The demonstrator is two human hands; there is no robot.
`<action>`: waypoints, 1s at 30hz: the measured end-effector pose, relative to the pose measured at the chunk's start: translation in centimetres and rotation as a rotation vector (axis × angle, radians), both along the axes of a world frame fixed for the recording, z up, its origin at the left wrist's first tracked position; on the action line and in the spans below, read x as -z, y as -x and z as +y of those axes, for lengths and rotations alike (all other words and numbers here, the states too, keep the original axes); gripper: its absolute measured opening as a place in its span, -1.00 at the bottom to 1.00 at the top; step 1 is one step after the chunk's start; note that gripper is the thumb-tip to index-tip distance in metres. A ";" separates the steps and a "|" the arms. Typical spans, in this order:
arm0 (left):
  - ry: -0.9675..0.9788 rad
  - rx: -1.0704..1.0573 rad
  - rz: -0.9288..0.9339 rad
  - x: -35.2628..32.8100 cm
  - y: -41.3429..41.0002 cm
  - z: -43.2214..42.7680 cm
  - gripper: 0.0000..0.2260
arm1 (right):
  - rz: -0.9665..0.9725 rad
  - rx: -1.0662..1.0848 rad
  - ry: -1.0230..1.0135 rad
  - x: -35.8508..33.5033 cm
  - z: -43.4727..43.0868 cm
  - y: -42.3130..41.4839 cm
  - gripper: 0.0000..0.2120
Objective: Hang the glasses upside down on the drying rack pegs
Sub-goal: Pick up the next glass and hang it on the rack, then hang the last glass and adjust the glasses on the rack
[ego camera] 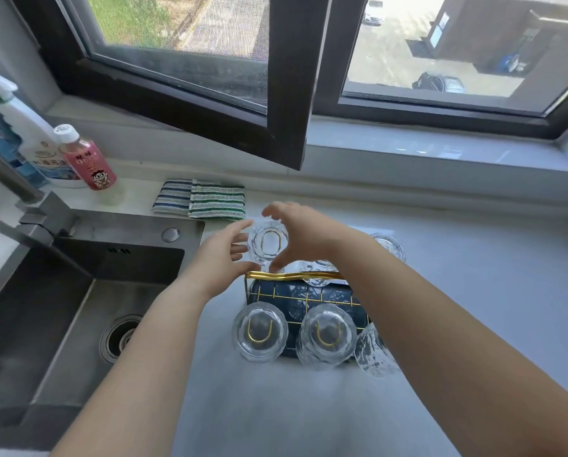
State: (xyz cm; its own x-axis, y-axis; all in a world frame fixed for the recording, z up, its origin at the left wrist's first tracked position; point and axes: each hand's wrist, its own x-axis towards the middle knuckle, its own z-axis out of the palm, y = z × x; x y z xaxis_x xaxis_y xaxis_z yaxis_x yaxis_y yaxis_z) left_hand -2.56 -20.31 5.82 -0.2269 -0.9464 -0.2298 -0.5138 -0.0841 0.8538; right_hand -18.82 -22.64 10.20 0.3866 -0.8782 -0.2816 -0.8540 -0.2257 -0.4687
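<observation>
A gold wire drying rack [295, 277] with a dark blue tray stands on the pale counter. Clear glasses hang upside down on its pegs: two at the front [260, 334] [328, 336], a third front glass [373, 356] partly behind my right forearm, one at the back left [267, 239], and others at the back [388, 246] partly hidden. My left hand [221, 258] and my right hand [300, 234] flank the back-left glass with fingers spread, close to it but not gripping it.
A steel sink [78, 311] with a faucet [28, 222] lies to the left. Striped cloths [206, 199] lie behind the rack. A spray bottle [22, 127] and a pink drink bottle [86, 159] stand at the back left. An open window frame [285, 110] juts over the counter.
</observation>
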 end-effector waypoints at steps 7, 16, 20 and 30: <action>0.116 -0.145 0.176 -0.8 -3.6 5.3 -0.78 | -0.417 0.211 0.249 -3.5 8.2 1.8 -0.60; -0.022 0.095 0.038 1.8 -3.1 11.6 -0.17 | -0.160 0.151 0.135 1.7 14.6 -0.5 -0.26; 0.016 0.043 0.112 2.8 -2.1 11.7 -0.33 | -0.142 0.164 0.147 2.0 14.3 -1.0 -0.27; 0.032 0.026 0.141 3.0 -2.4 11.4 -0.36 | -0.157 0.193 0.130 1.8 14.2 -1.1 -0.18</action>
